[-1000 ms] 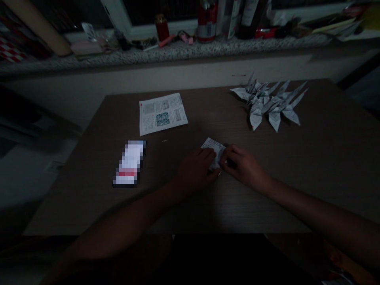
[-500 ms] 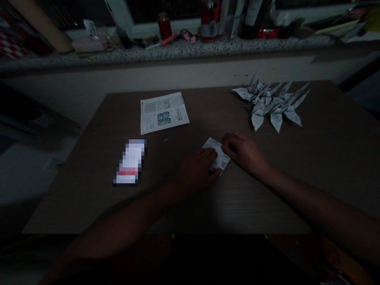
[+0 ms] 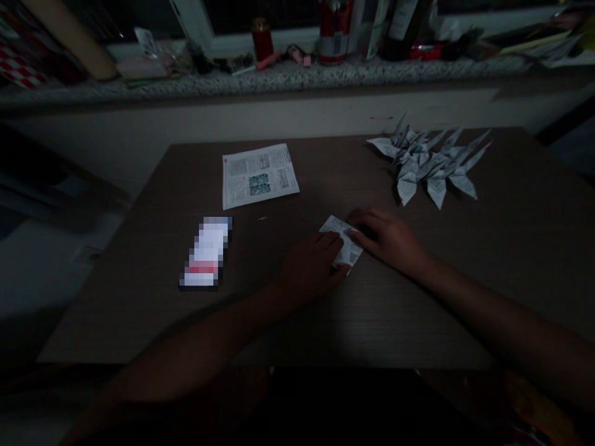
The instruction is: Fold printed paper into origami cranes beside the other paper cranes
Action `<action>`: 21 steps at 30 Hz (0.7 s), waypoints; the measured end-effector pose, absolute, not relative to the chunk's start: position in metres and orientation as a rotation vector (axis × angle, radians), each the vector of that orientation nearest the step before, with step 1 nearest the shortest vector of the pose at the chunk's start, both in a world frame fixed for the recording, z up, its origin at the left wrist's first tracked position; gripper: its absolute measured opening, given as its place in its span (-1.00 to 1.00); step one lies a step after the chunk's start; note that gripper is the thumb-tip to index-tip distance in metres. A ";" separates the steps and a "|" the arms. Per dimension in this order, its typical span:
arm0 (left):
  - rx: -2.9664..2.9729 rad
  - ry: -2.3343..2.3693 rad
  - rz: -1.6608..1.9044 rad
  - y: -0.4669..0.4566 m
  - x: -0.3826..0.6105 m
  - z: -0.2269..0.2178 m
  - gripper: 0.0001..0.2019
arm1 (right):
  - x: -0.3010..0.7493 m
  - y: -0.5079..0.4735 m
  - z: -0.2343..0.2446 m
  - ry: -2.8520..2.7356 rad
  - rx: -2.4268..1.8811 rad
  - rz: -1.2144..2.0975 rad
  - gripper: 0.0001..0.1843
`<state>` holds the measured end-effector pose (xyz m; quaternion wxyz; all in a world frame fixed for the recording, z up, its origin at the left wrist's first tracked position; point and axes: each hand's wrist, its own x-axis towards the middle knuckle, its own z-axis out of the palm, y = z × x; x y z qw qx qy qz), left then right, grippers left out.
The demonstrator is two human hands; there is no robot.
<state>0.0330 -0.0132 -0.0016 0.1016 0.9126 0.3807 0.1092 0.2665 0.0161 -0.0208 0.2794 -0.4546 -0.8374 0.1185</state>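
Pressing down, your left hand [image 3: 309,266] rests its fingers on a small folded square of printed paper [image 3: 343,238], and your right hand [image 3: 388,238] meets that square from the right; in this dim light you cannot tell whether either hand pinches it. The square lies on a wood-grain table [image 3: 116,316], right under your hands. Poor light hides its edges, so a slight slip could misalign or wrongly crease the fold. Ahead and right sits a pile of folded paper cranes [image 3: 430,164]; ahead and left, a printed sheet [image 3: 260,176]; farther left, a blurred-out flat object [image 3: 204,254]. Past the table, a granite ledge [image 3: 279,77] holds a red can [image 3: 333,37], a dark bottle [image 3: 402,25] and a small red jar [image 3: 263,40], their contents hidden.
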 end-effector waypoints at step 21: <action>2.651 1.083 0.337 -0.014 0.027 0.000 -0.41 | 0.267 -0.019 -0.032 -2.466 -1.201 0.203 -0.44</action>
